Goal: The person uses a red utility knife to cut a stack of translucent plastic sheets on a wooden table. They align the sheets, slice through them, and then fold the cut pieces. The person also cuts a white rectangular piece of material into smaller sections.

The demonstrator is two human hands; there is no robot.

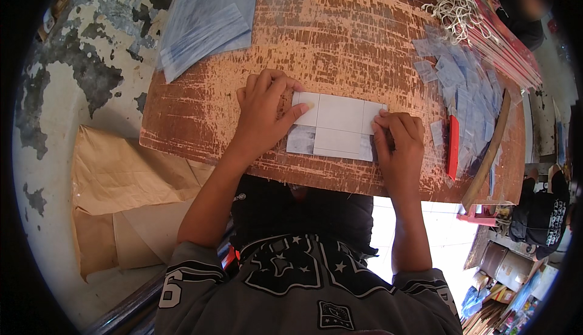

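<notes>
White lined card (340,113) lies near the front edge of the tabletop (322,50), over a grey sheet (300,142). The left hand (265,107) has its grip pinching the card's left end, the right hand (399,144) its right. Clear plastic pieces (473,89) lie toward the tabletop's right edge.

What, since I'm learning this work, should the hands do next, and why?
Perhaps nudge the white card square over the greyish sheet: the left hand and right hand are at the card's ends, and the sheet shows at its lower corners.
</notes>
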